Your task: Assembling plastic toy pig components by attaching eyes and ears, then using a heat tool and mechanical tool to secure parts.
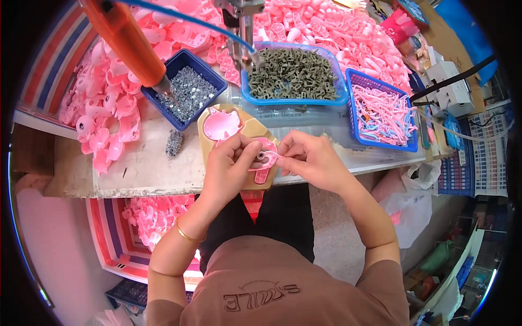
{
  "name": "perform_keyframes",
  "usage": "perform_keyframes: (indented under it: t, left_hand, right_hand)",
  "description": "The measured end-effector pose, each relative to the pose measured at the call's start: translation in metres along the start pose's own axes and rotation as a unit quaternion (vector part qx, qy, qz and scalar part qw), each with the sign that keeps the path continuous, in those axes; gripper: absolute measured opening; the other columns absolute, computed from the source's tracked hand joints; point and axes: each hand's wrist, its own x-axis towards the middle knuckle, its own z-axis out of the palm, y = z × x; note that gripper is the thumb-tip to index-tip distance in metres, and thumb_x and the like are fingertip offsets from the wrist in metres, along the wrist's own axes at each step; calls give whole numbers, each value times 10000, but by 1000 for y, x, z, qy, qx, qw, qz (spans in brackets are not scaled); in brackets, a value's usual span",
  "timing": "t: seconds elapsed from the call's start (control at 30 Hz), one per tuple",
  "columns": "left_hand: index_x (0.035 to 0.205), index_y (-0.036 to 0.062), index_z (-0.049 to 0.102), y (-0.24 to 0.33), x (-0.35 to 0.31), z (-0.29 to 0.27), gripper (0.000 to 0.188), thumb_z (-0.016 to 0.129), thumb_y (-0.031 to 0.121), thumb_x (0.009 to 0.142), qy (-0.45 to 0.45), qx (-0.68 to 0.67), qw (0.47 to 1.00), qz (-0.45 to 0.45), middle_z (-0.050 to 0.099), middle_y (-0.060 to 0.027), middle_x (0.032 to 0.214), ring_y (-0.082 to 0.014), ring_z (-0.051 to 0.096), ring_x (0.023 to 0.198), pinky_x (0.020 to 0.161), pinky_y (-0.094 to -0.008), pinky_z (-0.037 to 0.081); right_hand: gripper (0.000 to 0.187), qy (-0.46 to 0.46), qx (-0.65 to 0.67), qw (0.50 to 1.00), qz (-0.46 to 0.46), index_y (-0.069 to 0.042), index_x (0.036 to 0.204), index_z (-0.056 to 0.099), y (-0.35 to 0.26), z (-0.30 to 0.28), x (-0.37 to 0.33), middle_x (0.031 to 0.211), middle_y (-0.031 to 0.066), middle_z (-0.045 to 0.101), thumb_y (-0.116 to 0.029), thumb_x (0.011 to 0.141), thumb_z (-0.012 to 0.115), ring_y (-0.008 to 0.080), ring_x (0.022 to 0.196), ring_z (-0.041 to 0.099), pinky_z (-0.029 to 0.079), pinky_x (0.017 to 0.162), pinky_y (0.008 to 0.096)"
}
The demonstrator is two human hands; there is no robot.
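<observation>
At the table's front edge, a tan fixture cradles a pink plastic shell shaped like an animal's head. Beside it in the fixture lies a second pink shell piece, partly covered by my fingers. My left hand is closed over this second piece, thumb and forefinger pinching a small grey ring-shaped part. Just to the right, my right hand pinches a thin pink plastic strip against the grey part. Its lower fingers are curled, and the fingertips partly hide the join.
An orange power screwdriver hangs over a blue tray of screws. A blue-rimmed tub holds grey-green clips; a blue basket holds pink and blue strips. Pink shells pile at left and behind. A metal tool head hangs above.
</observation>
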Motion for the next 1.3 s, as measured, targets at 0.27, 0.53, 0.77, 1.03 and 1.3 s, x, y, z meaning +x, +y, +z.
perform_keyframes:
  t: [0.27, 0.53, 0.77, 1.03, 1.3]
  left_hand:
    - [1006, -28, 608, 6, -1, -14, 230, 554, 196, 1012, -83, -32, 996, -24, 641, -42, 927, -94, 646, 871, 756, -249, 575]
    - [987, -17, 619, 16, -9, -24, 243, 543, 211, 1016, -71, -2, 995, -64, 632, -22, 894, -63, 608, 812, 709, -222, 554]
    - [1080, -10, 633, 11, -11, -46, 278, 496, 228, 1036, 16, 54, 998, -24, 671, -53, 981, -93, 637, 835, 705, -230, 550]
    - [1077, 20, 669, 4, -20, -77, 207, 538, 165, 1008, 154, 254, 941, 160, 717, -85, 1007, -169, 690, 832, 679, -302, 539]
    - [1041, 41, 685, -4, -21, -66, 189, 657, 30, 855, 34, 466, 815, 344, 690, -103, 1039, -303, 642, 1012, 855, -385, 527]
  right_hand:
    - [270, -51, -23, 997, -43, -37, 1141, 598, -14, -4, 1, 777, 62, 693, -75, 889, 684, 111, 696, 666, 517, 627, 268]
    - [213, 41, -210, 955, -205, -70, 1045, 675, -13, 21, 13, 765, 71, 667, -137, 849, 725, 183, 647, 642, 504, 606, 302]
    - [204, 82, -293, 911, -277, -81, 972, 685, -6, 36, 37, 802, 75, 645, -157, 793, 747, 271, 720, 612, 495, 644, 362]
    - [172, 96, -385, 869, -297, -85, 874, 700, 12, 55, 60, 914, 42, 590, -189, 749, 754, 246, 932, 550, 435, 796, 377]
    - [156, 71, -406, 869, -274, -83, 832, 680, 12, 56, 64, 915, 28, 594, -180, 731, 748, 236, 961, 544, 414, 802, 380]
